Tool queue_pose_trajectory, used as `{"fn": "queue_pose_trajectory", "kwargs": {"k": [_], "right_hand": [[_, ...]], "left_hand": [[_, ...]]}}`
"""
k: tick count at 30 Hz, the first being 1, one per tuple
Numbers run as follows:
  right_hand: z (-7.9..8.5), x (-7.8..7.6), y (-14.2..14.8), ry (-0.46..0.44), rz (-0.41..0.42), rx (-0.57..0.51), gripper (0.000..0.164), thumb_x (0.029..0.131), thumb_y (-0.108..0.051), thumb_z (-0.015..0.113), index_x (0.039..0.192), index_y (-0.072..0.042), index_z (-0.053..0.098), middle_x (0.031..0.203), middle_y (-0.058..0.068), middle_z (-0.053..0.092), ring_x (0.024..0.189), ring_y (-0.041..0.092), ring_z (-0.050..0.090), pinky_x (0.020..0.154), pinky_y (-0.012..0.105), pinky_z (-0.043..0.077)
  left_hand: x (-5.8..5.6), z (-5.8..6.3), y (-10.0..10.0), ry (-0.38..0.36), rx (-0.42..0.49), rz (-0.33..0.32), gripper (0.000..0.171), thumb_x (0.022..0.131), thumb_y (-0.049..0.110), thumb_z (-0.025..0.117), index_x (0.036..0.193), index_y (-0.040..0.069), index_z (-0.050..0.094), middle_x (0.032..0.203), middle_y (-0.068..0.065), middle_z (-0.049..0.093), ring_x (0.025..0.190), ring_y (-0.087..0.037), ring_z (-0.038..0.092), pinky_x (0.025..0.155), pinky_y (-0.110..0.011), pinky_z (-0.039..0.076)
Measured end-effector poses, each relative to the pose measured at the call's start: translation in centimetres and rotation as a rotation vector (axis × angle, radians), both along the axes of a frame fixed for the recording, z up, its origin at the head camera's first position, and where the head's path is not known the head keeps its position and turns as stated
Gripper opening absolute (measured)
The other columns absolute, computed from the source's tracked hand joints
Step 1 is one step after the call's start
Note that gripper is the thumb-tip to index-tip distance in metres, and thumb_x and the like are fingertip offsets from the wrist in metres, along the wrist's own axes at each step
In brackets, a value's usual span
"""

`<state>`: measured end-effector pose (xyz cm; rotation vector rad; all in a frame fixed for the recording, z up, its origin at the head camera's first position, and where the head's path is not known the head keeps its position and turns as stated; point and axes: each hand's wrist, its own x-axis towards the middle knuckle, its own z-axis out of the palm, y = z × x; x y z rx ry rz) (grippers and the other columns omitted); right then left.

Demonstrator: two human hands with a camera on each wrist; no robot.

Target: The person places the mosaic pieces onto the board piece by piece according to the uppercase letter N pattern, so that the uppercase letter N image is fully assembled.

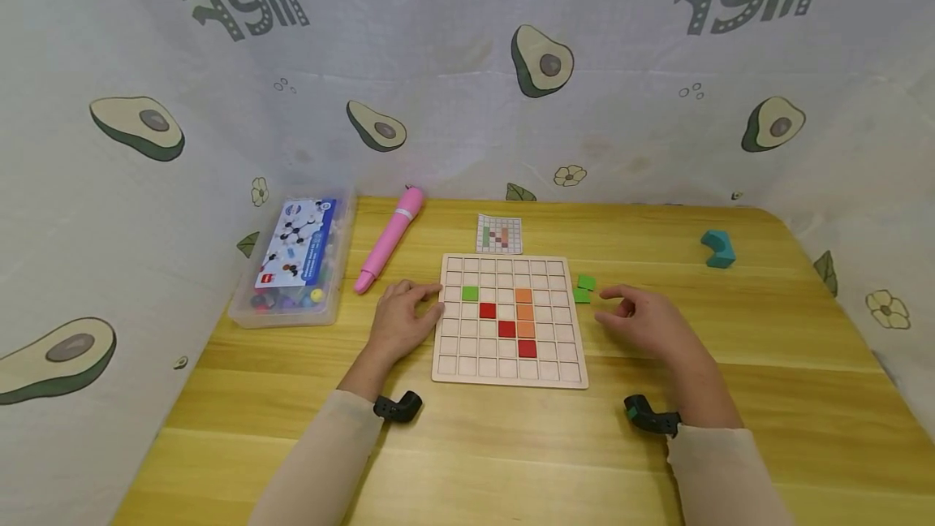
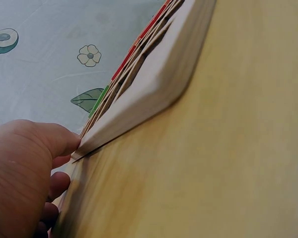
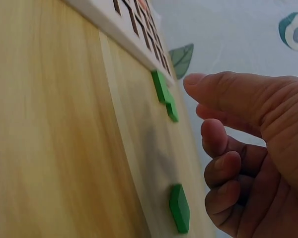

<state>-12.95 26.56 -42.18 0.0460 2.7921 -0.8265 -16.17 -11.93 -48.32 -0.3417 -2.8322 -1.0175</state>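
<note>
Nearest: black bands on both wrists, above the surface. Board lies flat, gridded, wooden by the look; judged stiff and fairly light, best taken by its rim. Red tiles, three, step diagonally across it. Left hand touches the left rim with fingertips, grip relaxed, clasping nothing. Right hand hovers off the right rim, fingers loosely bent, grip released. Orange tiles, three in a column, and a lone green tile sit in cells. Loose green tiles, two, lie just beside the right rim, near the right fingertips, apart from them; probably light, stiff, perhaps slick and awkward to lift from flat, so pinch opposite side edges. Farther: box and pink wand at left, teal block well right, card beyond the board, patterned cloth behind all
</note>
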Motion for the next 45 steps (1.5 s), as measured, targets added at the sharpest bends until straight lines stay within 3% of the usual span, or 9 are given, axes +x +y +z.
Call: {"fn": "queue_pose_trajectory", "kwargs": {"k": [8,21,29,38,45], "right_hand": [[-0.4,0.4,2.9,-0.024,-0.001,0.006,0.054,0.096,-0.043,0.069,0.136,-0.008,0.061,0.104,0.012,0.062,0.086,0.023,0.054,0.071,0.031,0.043],[-0.9,1.0,6.2,-0.069,0.071,-0.046,0.05,0.097,-0.035,0.069,0.135,-0.003,0.06,0.091,0.004,0.056,0.079,0.018,0.048,0.064,0.029,0.039],[-0.9,1.2,6.5,-0.079,0.081,-0.065,0.045,0.097,-0.026,0.069,0.133,0.0,0.061,0.089,0.005,0.058,0.075,0.016,0.049,0.061,0.027,0.04],[-1.1,1.1,5.8,-0.043,0.017,-0.01,0.048,0.095,-0.042,0.071,0.122,-0.003,0.064,0.095,0.007,0.063,0.079,0.018,0.053,0.069,0.031,0.042],[-1.1,1.6,6.5,-0.053,0.032,-0.058,0.044,0.095,-0.034,0.072,0.123,-0.002,0.063,0.09,0.005,0.057,0.076,0.017,0.049,0.063,0.027,0.04]], "left_hand": [[0.1,0.1,0.0,-0.008,-0.004,0.006,0.038,0.095,0.035,0.069,0.13,0.02,0.071,0.113,-0.005,0.069,0.106,-0.026,0.056,0.094,-0.043,0.043],[0.0,-0.1,0.0,0.006,-0.014,0.008,0.038,0.095,0.034,0.069,0.13,0.021,0.071,0.113,-0.004,0.069,0.105,-0.025,0.056,0.093,-0.043,0.043],[0.0,0.0,0.1,0.007,-0.008,0.006,0.038,0.095,0.034,0.069,0.13,0.021,0.072,0.112,-0.004,0.069,0.104,-0.025,0.056,0.094,-0.043,0.043],[0.0,0.0,0.0,-0.004,-0.018,0.013,0.038,0.095,0.035,0.069,0.13,0.021,0.071,0.113,-0.004,0.069,0.105,-0.025,0.056,0.093,-0.042,0.043],[-0.1,-0.1,0.0,-0.016,-0.024,0.007,0.037,0.096,0.036,0.068,0.131,0.022,0.071,0.114,-0.003,0.068,0.105,-0.024,0.055,0.093,-0.042,0.043]]}}
